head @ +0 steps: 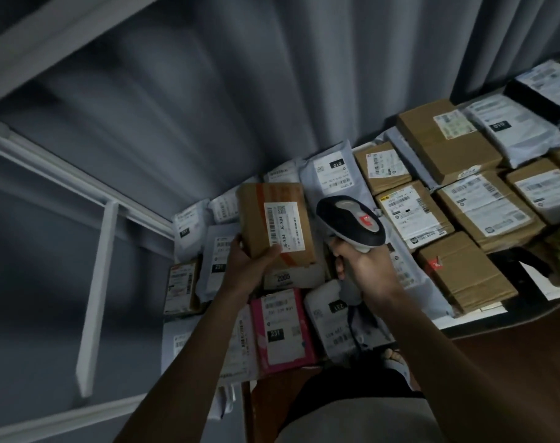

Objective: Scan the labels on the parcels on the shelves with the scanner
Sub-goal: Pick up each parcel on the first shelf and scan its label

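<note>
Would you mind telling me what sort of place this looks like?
Probably a parcel depot or courier stockroom: a white metal shelf is packed with labelled boxes and mailer bags, and the right hand holds a barcode scanner beside a box in the left hand.

The left hand [246,266] lifts a brown box [277,223], label [284,227] upward, beside the scanner [352,223] gripped in the right hand [365,270] above shelved parcels [483,206].

Held box [273,223]: matt brown cardboard, glossy tape band, smooth white paper label [284,227]. Scanner [352,222]: smooth, slightly glossy plastic, black and grey. Mailers [331,174] beyond the grip: thin grey plastic film, creased. Curtain [240,91] behind: soft matt cloth.
</note>
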